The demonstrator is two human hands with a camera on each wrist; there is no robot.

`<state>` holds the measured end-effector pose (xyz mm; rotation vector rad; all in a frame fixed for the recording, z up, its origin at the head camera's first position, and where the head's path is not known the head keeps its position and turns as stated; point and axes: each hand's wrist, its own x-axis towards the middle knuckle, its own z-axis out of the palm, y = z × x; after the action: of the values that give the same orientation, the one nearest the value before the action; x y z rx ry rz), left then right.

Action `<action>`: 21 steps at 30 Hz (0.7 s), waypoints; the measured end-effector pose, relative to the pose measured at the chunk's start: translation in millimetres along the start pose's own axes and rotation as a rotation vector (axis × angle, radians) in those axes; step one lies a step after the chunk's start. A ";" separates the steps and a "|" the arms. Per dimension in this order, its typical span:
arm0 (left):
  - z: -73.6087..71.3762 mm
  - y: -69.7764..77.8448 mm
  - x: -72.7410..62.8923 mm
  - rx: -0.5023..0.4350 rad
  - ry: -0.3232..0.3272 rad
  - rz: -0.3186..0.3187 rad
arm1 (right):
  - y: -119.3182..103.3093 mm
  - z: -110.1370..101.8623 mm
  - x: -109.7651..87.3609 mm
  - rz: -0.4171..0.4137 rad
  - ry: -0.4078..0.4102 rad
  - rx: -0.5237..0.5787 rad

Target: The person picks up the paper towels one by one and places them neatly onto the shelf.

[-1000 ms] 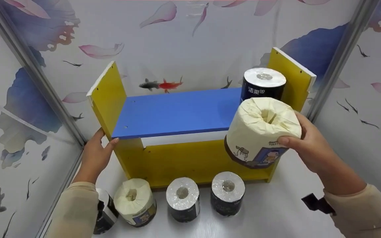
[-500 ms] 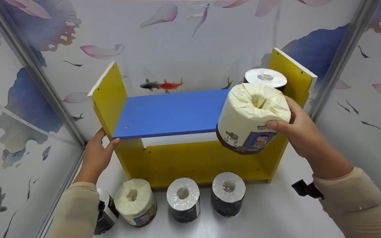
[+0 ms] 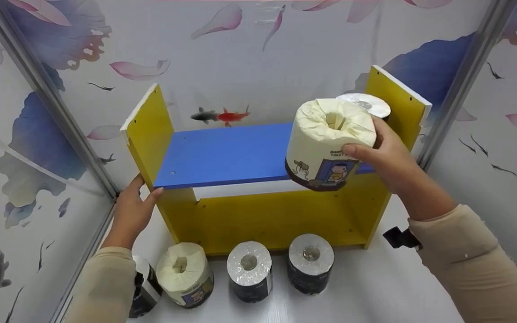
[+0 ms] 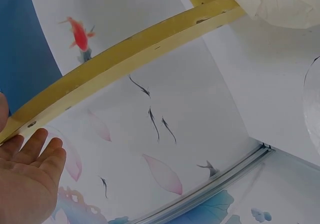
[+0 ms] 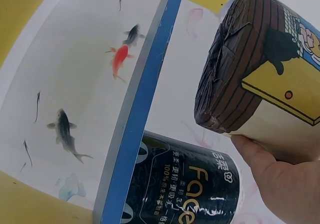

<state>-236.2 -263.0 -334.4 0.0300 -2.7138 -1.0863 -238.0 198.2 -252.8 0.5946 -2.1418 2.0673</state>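
My right hand (image 3: 393, 157) grips a cream paper-wrapped toilet roll (image 3: 326, 154) by its right side, thumb in front. The roll hangs near the front edge of the blue board (image 3: 227, 154) of a yellow and blue shelf. The right wrist view shows the roll's dark brown base (image 5: 235, 74) apart from the board. A dark-wrapped toilet roll (image 5: 185, 179) stands on the board at the right, partly hidden in the head view. My left hand (image 3: 133, 211) holds the shelf's left side panel (image 3: 151, 130), thumb at the front and fingers (image 4: 40, 149) along its outer face.
On the white floor before the shelf stand another cream roll (image 3: 184, 278) and dark-wrapped rolls (image 3: 249, 273), (image 3: 311, 264). My left sleeve partly covers a further dark roll (image 3: 144, 287). The right side panel (image 3: 397, 103) rises beside the shelved roll. Printed walls enclose the shelf.
My right hand has carried the cream roll up and to the left, from the shelf's right front to over the board's front edge. The left hand stays on the side panel.
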 end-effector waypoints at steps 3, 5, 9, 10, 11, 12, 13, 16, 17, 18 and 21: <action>-0.4 -0.6 -0.5 -0.012 0.000 0.014 | -0.5 2.7 7.1 0.000 -0.006 0.000; -0.8 -1.2 -0.9 -0.018 0.003 0.021 | -0.8 5.1 11.9 -0.002 -0.014 -0.001; -1.1 -1.6 -1.1 -0.022 0.009 0.022 | -1.2 10.4 21.9 0.003 -0.014 -0.032; -1.1 -1.5 -0.9 -0.024 0.009 0.019 | -1.4 11.7 24.5 0.009 -0.010 -0.042; -1.1 -1.4 -1.0 -0.024 0.009 0.016 | -1.6 12.9 27.0 0.014 -0.006 -0.045; -1.1 -1.5 -0.9 -0.024 0.010 0.016 | -1.8 14.0 29.6 0.018 -0.003 -0.045; -1.1 -1.4 -0.9 -0.025 0.010 0.014 | -2.2 15.2 31.8 0.023 -0.001 -0.046; -1.0 -1.2 -0.5 -0.025 0.005 0.007 | -3.4 18.6 37.6 0.033 0.000 -0.060; -0.9 -1.2 -0.5 -0.023 0.003 0.005 | -3.7 19.6 39.0 0.036 0.000 -0.069; -0.7 -1.2 -0.3 -0.022 0.001 0.003 | -4.0 20.5 40.2 0.038 0.003 -0.085; 0.0 -0.8 -0.3 -0.021 -0.001 0.000 | -3.9 22.7 44.6 0.043 0.009 -0.126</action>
<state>-236.0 -263.6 -335.0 0.0265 -2.7024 -1.1153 -273.2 167.0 -235.6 0.5275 -2.2786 1.9327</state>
